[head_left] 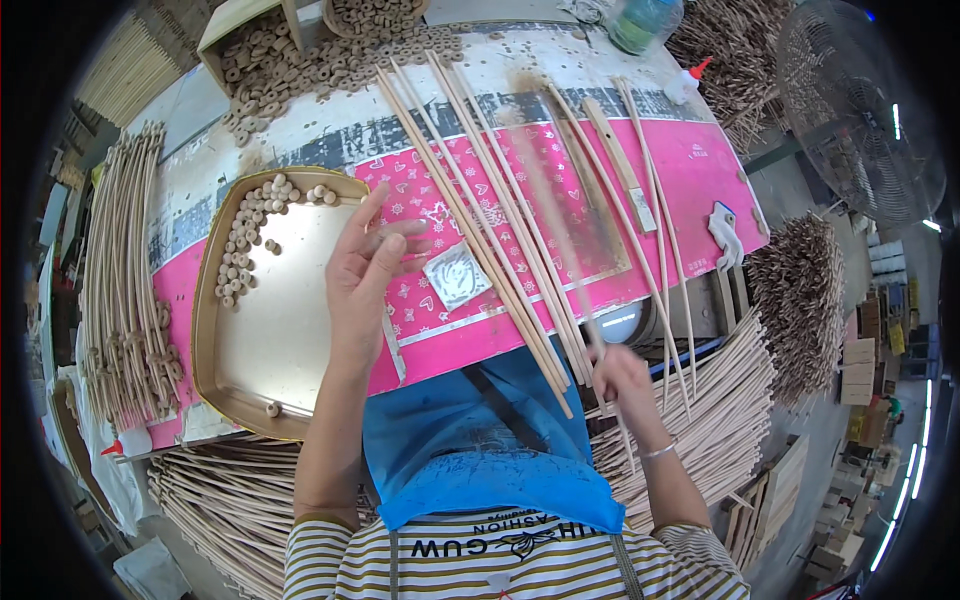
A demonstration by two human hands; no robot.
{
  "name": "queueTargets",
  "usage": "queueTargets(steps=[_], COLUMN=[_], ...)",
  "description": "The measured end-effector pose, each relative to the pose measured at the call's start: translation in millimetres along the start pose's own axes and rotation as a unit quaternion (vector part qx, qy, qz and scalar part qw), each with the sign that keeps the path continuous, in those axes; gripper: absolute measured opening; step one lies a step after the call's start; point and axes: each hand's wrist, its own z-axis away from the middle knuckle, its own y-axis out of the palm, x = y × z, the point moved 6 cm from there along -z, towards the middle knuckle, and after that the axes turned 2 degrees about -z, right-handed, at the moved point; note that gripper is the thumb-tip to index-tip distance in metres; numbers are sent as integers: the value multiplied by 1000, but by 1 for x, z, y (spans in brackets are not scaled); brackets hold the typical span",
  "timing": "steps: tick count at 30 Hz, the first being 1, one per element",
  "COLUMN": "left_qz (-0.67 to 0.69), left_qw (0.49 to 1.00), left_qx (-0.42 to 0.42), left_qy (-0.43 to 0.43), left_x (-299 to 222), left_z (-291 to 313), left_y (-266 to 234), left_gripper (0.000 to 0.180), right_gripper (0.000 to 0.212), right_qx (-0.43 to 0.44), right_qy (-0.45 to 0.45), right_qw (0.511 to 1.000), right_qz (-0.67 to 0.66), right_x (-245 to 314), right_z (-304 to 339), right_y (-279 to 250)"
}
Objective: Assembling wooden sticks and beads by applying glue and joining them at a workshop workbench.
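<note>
My right hand (622, 382) is closed around a thin wooden stick (571, 262), which is blurred by motion and slants up over the table. My left hand (362, 270) is raised beside the tray, fingers apart and partly blurred, with nothing seen in it. Several pale wooden sticks (497, 190) lie between my hands, their near ends jutting past the table edge. A small silvery white square (457, 277) lies on the pink printed sheet (440, 345) by my left fingers. Left of that hand, a gold-rimmed tray (203, 335) holds several round wooden beads (238, 252).
Brown wooden rings (300, 80) spill from a box at the back. A flat wooden piece (618, 165) and a white cloth-like item (725, 235) lie at the right. Stick bundles (125, 270) flank the table. A fan (850, 105) stands far right.
</note>
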Motion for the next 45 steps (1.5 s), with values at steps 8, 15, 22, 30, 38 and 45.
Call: queueTargets(steps=[8,15,22,30,38,45], left_qz=[10,5,7,61,271,245], left_qw=[981,978,977,993,961,969], left_qx=[127,113,115,27,-53,-10], left_qy=[-145,-178,-180,-100,8,30], left_x=[75,87,96,56,15,19], left_z=[54,77,75,35,-29,-33], left_y=[38,20,20,-5,-5,-15], left_gripper=[46,42,42,44,61,58], right_gripper=[41,49,42,30,33,32], right_qx=[-299,-332,-334,-172,-63,-52], right_qy=[-322,-304,-302,-305,-301,-307], right_qw=[804,760,757,901,910,914], right_qz=[401,469,475,257,276,260], right_x=[41,44,53,83,60,43], right_z=[-115,-126,-127,-60,13,17], right_y=[-32,-19,-21,5,38,46])
